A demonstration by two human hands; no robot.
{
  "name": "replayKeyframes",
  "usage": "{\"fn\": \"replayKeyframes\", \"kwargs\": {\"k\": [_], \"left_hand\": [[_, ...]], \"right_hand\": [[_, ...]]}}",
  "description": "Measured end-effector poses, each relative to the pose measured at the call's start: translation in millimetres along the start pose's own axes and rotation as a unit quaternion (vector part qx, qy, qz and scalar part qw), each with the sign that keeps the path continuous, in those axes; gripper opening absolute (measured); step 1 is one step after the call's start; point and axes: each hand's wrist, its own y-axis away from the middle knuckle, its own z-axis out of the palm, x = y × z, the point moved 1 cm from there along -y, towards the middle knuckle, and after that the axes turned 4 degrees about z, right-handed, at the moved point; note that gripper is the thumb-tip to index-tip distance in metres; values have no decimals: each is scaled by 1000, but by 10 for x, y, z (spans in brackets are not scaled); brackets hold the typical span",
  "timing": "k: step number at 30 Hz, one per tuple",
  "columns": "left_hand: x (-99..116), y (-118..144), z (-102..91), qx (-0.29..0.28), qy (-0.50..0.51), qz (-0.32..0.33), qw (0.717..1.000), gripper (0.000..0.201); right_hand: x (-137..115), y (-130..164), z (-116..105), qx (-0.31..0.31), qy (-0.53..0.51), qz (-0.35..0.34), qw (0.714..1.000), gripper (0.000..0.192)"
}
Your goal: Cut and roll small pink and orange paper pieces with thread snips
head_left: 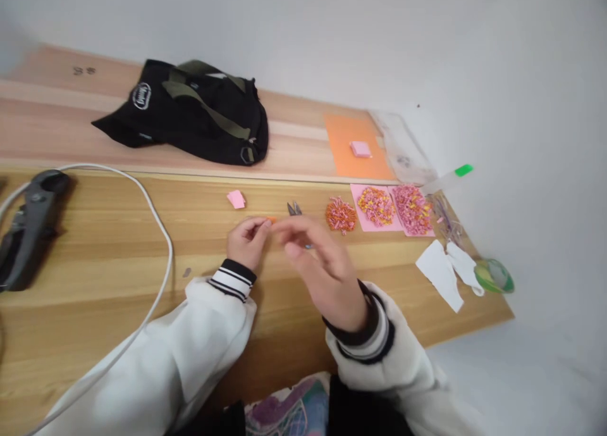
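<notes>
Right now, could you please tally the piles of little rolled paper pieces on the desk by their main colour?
Orange pile: 1
Yellow and pink pile: 1
Mostly pink pile: 1
Total: 3

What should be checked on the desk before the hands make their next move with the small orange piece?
1. Orange piece pinched at the left hand fingertips: ok.
2. Right hand grip on anything: cannot tell, it is blurred.
3. Snips lying on the desk just beyond the fingers: ok.
4. Orange pile apart from the two pink sheets of mixed bits: ok.
5. White cable away from both hands: ok.
</notes>
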Motion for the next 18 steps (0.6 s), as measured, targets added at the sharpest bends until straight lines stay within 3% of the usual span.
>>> {"fn": "replayKeyframes", "kwargs": {"k": [3, 6, 11, 15, 18], "left_hand": [[-3, 5, -4, 9, 4, 2, 1000, 15], [-9, 7, -9, 9, 11, -5, 1000, 16], [16, 0, -11, 8, 15, 0, 1000, 15], [31, -7, -8, 2, 22, -1, 1000, 14], [27, -8, -8, 7, 30, 4, 1000, 14]], "right_hand": [[497, -28, 25, 45, 274, 60, 959, 38], [876, 43, 159, 13, 386, 68, 920, 41], [1204, -121, 279, 17, 436, 30, 899, 44], [1292, -401, 218, 7, 420, -5, 907, 48], [1225, -446, 188, 40, 378, -22, 925, 47]]}}
